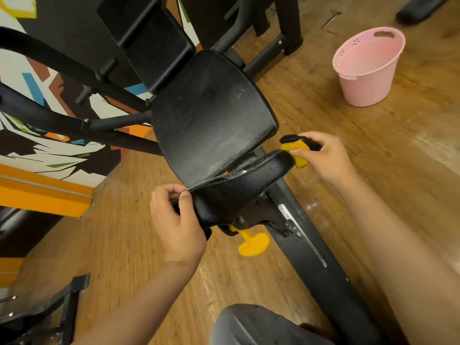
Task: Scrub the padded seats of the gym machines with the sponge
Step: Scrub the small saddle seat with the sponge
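Note:
A black padded seat (239, 190) with white stitching sits low on the machine, below a tall black back pad (211, 113) that shows pale smears. My left hand (178, 220) grips the seat's near left edge, thumb on top. My right hand (323, 155) squeezes a yellow and black sponge (297, 148) against the seat's far right corner. Part of the sponge is hidden inside my fingers.
A pink plastic bucket (366, 68) stands on the wooden floor (373, 150) to the right. A yellow adjustment knob (254, 242) sticks out under the seat, beside the black frame rail (323, 265). Black machine tubes (62, 120) cross at the left, before a painted wall (29, 150).

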Action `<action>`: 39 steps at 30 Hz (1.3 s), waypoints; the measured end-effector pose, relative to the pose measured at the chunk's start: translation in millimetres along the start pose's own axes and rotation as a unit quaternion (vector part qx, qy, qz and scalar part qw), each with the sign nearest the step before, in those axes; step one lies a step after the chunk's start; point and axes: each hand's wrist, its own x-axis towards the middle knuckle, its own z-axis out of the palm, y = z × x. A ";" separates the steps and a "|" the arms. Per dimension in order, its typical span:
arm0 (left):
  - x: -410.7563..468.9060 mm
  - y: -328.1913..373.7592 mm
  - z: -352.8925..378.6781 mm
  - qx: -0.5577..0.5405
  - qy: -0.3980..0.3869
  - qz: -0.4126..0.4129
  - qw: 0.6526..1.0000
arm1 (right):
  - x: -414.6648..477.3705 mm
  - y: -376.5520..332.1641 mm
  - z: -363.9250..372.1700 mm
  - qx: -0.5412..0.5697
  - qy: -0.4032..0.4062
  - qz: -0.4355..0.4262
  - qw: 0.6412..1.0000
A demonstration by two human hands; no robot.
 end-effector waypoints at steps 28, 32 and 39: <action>-1.2 -2.0 1.5 -0.021 0.025 0.023 0.999 | -151.3 -62.7 87.3 0.168 0.015 0.027 0.985; -2.5 1.9 -0.3 -0.039 0.028 0.004 0.999 | -136.6 -93.8 67.9 0.133 0.030 0.002 0.991; -3.2 -8.7 -40.0 -0.165 -0.091 -0.044 0.981 | -124.5 -130.5 83.3 -0.045 0.024 -0.055 0.997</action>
